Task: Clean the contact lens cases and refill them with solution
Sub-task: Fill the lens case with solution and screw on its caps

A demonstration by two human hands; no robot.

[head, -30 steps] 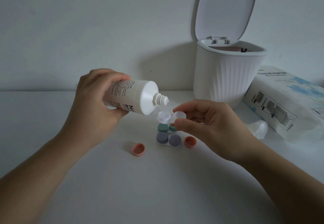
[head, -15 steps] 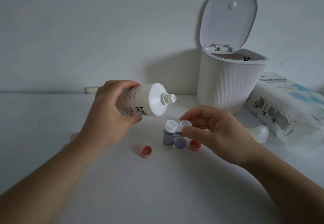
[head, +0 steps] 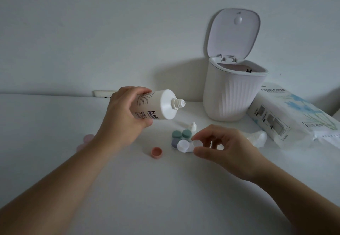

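White plastic solution bottle, dark print. Clear two-well lens case; teal-capped case; salmon-pink round cap. White ribbed bin; white tissue pack, blue floral print.

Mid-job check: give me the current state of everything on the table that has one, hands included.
Solution bottle: uncapped, tipped sideways, held by left hand.
White lens case: uncapped, pinched by right hand.
Green lens case: capped.
Pink cap: off, lying open side up.
Trash bin: lid up.
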